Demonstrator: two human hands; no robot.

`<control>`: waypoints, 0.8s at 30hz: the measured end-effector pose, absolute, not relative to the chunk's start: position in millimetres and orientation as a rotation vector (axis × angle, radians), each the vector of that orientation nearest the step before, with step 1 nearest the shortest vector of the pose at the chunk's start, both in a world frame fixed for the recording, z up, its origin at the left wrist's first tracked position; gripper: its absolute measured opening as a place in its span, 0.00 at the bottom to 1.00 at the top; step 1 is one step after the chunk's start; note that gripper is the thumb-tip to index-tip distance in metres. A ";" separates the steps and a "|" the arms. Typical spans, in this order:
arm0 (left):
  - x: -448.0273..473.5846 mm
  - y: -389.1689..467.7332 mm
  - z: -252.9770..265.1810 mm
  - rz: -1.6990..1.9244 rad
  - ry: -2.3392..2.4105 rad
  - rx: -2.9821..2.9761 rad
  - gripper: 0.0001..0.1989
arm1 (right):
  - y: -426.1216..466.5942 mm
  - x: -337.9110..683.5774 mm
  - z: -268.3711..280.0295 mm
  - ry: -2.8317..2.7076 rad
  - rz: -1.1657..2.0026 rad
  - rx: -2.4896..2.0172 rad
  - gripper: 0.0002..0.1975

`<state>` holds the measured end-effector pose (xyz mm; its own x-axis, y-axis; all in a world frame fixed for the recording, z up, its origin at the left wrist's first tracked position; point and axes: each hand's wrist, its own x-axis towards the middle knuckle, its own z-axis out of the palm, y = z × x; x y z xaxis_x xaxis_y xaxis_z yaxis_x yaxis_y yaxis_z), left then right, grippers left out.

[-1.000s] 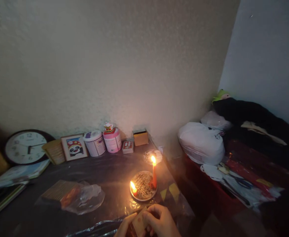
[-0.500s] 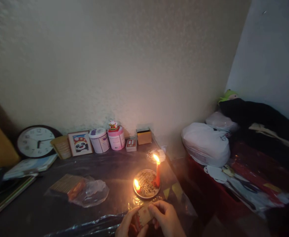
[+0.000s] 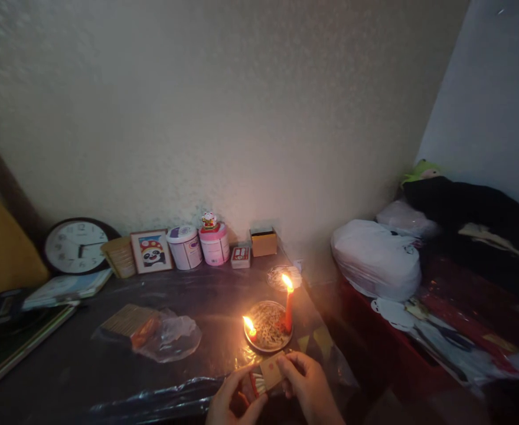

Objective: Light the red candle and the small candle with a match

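Between my two hands, at the bottom of the view, is a small tan matchbox (image 3: 273,372), partly slid open. Several pale matchsticks (image 3: 258,382) show in its red-edged tray. My left hand (image 3: 232,396) grips the left end, thumb below and fingers above. My right hand (image 3: 306,381) pinches the right end of the cover. Just beyond them sits a round dish (image 3: 268,345) of burnt-looking bits. On it a tall red candle (image 3: 289,310) burns upright at the right, and a short candle stub (image 3: 252,335) burns at the left.
Along the wall stand a clock (image 3: 78,245), a framed panda picture (image 3: 152,252), two tins (image 3: 185,248) and a small cardboard box (image 3: 263,243). A clear plastic bag (image 3: 175,339) lies left on the plastic-covered table. White bags (image 3: 374,257) are piled at the right.
The matchbox has been slid further open, and its matchsticks now show clearly. My right hand has moved slightly right. The camera has turned a little to the left.
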<state>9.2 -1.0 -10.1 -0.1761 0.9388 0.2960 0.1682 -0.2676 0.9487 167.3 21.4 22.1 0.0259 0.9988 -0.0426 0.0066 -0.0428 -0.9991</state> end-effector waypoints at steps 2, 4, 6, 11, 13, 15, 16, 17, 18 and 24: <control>11.3 -0.2 -10.0 1.519 1.243 1.330 0.17 | 22.4 166.2 19.6 -1.149 1.236 -1.242 0.18; 14.6 1.0 -10.3 1.525 1.115 1.189 0.19 | 23.1 164.2 15.5 -1.118 1.261 -1.222 0.17; 17.5 2.1 -10.1 1.514 0.991 1.089 0.22 | 23.3 162.2 10.9 -1.109 1.275 -1.207 0.18; 19.3 2.3 -8.3 1.445 0.955 1.122 0.20 | 20.3 163.4 10.2 -1.232 1.233 -1.250 0.16; 18.8 2.5 -10.8 1.399 0.965 1.117 0.21 | 17.0 166.6 17.1 -1.333 1.102 -1.319 0.14; 18.1 3.2 -15.3 1.382 0.989 1.129 0.22 | 12.7 169.3 26.5 -1.455 0.890 -1.371 0.12; 17.6 3.7 -17.6 1.385 1.019 1.163 0.21 | 10.2 169.8 31.3 -1.523 0.789 -1.374 0.10; 17.0 4.0 -19.5 1.381 1.060 1.216 0.21 | 7.8 169.7 35.7 -1.600 0.714 -1.360 0.09; 16.4 4.3 -20.8 1.367 1.106 1.283 0.20 | 5.5 168.8 39.3 -1.674 0.672 -1.336 0.07; 14.8 1.9 -20.6 1.276 1.224 1.487 0.17 | -0.5 159.9 40.1 -1.948 0.681 -1.175 0.07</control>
<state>14.8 1.9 -20.6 0.0197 0.9789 0.2034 0.1628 -0.2039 0.9654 159.9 -0.5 40.1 -0.2988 0.8972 0.3252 0.4992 0.4374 -0.7480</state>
